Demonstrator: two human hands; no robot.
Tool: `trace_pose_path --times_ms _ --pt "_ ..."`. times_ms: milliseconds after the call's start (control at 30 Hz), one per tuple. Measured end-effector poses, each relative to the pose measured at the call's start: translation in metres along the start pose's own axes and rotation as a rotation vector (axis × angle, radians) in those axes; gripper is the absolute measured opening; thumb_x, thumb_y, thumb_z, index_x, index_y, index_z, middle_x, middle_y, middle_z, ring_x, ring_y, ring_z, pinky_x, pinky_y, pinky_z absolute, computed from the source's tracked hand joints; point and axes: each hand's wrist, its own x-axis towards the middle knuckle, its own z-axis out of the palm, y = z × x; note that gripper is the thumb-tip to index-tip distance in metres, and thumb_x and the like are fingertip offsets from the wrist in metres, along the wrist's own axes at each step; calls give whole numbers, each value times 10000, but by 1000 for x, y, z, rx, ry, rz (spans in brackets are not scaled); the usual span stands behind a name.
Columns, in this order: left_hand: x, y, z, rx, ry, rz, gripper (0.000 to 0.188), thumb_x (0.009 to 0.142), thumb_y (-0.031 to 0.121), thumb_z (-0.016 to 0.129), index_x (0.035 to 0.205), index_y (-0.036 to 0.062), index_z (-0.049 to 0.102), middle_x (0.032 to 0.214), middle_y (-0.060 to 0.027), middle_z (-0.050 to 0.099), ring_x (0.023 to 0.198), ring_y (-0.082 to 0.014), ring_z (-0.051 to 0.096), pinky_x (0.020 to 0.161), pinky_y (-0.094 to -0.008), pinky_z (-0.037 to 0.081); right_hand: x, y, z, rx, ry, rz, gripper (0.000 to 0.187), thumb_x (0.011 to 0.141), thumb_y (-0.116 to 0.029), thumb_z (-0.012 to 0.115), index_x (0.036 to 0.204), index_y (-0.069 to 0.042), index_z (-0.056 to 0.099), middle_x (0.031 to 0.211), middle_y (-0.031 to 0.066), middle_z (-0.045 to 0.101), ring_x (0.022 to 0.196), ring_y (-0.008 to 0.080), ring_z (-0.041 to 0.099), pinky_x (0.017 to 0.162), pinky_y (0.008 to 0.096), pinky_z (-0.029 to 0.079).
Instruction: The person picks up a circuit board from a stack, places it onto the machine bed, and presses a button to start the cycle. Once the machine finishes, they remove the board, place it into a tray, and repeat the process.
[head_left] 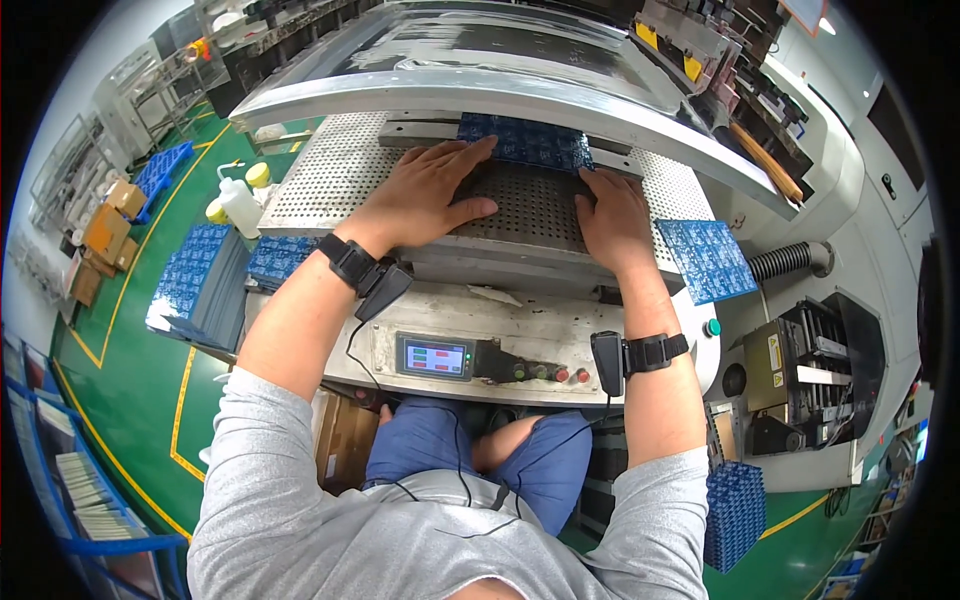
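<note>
One blue circuit panel (535, 145) is sitting on the perforated platen's (325, 175) far middle; left hand (425, 195) is spreading at its left edge, right hand (618, 215) is touching its near-right corner, fingers out, thumb apart. Looks like aligning; next move probably calls for squaring. Counting one loose panel (706, 260), one floor-level stack (735, 512) right of platen, two stacks (196, 275) left.

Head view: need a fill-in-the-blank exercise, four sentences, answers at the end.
1. The panel at the fingertips of the left hand and the right hand is coloured ____.
2. The white bottle is on the person's ____ side.
3. The ribbed hose is on the person's ____ side.
4. The floor is coloured ____.

Missing words: blue; left; right; green.
</note>
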Motion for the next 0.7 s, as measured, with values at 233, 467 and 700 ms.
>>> trace_pose_path --times_ms 233,467,700 --pt "-2 1 2 47 40 14 744 922 557 566 1493 117 384 1416 -193 507 1359 -354 420 1144 -458 283 -3 -3 -1 -11 54 -8 337 884 -174 625 1205 -76 658 1237 145 636 1177 367 538 1038 441 417" --pt "0 11 -4 54 -3 33 727 919 542 579 1483 118 403 1412 -191 512 1355 -360 418 1146 -463 274 -3 1 -1 -58 53 9 333 882 -171 603 1197 -82 663 1221 145 648 1161 383 549 1033 441 421" --pt "-20 -1 -10 -22 77 24 708 900 483 623 1467 109 423 1415 -191 510 1347 -377 429 1138 -470 299 -44 -41 -28 118 260 -200 215 815 -88 629 1021 -32 653 1068 165 654 1022 382 573 942 469 440"
